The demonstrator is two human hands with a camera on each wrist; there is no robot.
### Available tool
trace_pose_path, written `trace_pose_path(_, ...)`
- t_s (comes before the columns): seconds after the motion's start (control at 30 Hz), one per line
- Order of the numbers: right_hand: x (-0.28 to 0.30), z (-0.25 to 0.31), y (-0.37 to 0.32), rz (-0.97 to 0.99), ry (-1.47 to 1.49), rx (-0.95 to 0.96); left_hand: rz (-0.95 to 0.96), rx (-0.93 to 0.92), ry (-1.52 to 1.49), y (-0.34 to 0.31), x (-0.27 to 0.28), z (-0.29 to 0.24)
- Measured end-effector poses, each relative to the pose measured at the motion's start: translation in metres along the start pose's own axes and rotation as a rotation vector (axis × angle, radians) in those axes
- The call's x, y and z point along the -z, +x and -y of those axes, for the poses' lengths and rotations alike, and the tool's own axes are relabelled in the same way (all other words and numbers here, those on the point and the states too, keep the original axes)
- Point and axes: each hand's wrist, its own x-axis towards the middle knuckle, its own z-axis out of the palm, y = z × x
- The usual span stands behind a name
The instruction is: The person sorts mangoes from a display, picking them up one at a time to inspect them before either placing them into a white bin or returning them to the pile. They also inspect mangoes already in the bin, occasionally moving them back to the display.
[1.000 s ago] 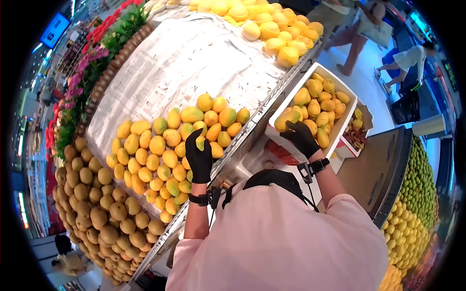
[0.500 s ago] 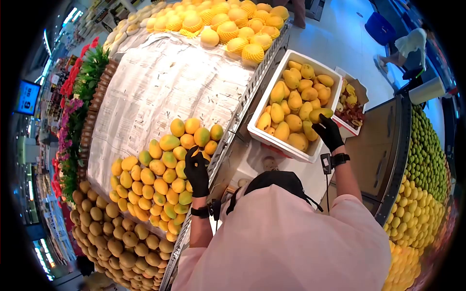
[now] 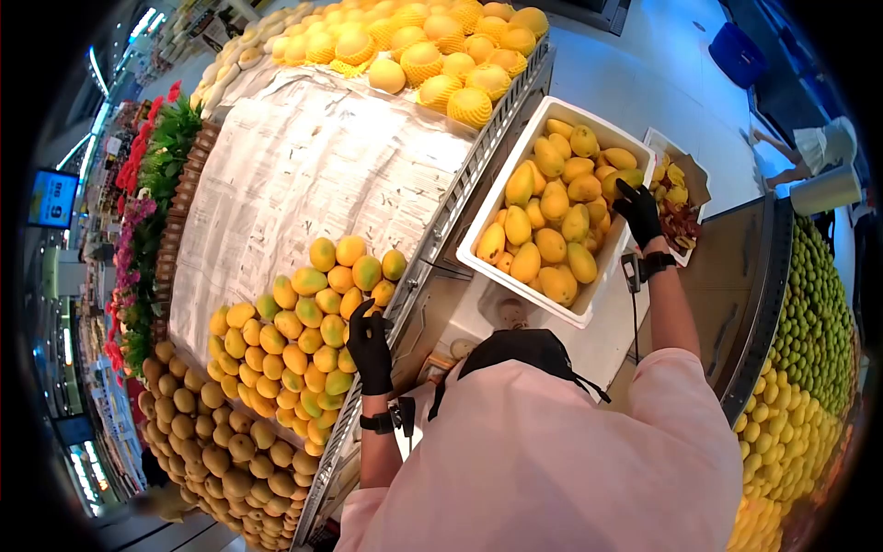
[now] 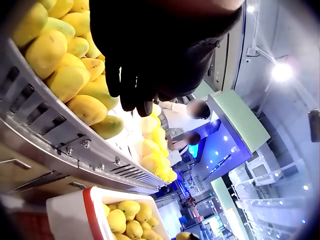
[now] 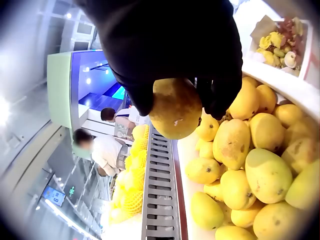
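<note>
In the head view the black-gloved right hand (image 3: 638, 211) holds a mango (image 3: 623, 182) over the right edge of a white foam box (image 3: 589, 316) filled with mangoes (image 3: 551, 246). The right wrist view shows that hand (image 5: 172, 55) with thumb and fingers round the mango (image 5: 176, 109). The gloved left hand (image 3: 370, 350) is at the right side of the mango rows (image 3: 292, 354) on the display, fingers bent loosely. No fruit shows in it. From the left wrist view, the hand (image 4: 150, 55) hangs above the mangoes (image 4: 70, 82) by the metal rail.
A slotted metal rail (image 3: 432, 233) separates the display from the foam box. Brown round fruit (image 3: 214, 460) lies at the lower left, net-wrapped yellow fruit (image 3: 469, 106) at the back. A box of scraps (image 3: 678, 202) stands behind the foam box. A person (image 3: 814, 152) is at the far right.
The right hand has moved from the box's left side to its right edge, still holding a mango. The left hand has drawn slightly back from the mango rows. The head view has shifted.
</note>
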Motion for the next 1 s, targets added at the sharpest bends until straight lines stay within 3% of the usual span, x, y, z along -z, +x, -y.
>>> trace_pose_path(0.07, -0.013, 0.011, 0.034, -0.077, 0.19, -0.206, -0.027, -0.001, -0.042, -0.004, -0.002, 0.006)
trace_pose_path(0.17, -0.035, 0.022, 0.074, -0.038, 0.136, -0.152, -0.066, 0.039, -0.057, -0.014, -0.002, -0.001)
trace_pose_path(0.27, -0.046, 0.012, 0.13, 0.092, -0.057, -0.248, -0.099, 0.058, -0.006, -0.023, -0.002, 0.005)
trace_pose_path(0.47, -0.091, -0.013, 0.205, 0.095, -0.323, -0.127, -0.187, 0.142, -0.033, -0.046, -0.004, -0.001)
trace_pose_path(0.53, -0.101, -0.023, 0.222, 0.073, -0.376, -0.129, -0.213, 0.164, -0.085, -0.052, -0.005, -0.004)
trace_pose_path(0.73, -0.12, -0.039, 0.259, 0.154, -0.342, -0.467, -0.257, 0.25, -0.07, -0.064, -0.004, -0.008)
trace_pose_path(0.83, -0.13, -0.042, 0.262, 0.064, -0.272, -0.54, -0.286, 0.259, -0.079, -0.066, -0.006, -0.009)
trace_pose_path(1.0, -0.137, -0.051, 0.283, 0.088, -0.302, -0.572, -0.301, 0.287, -0.129, -0.067, -0.012, -0.005)
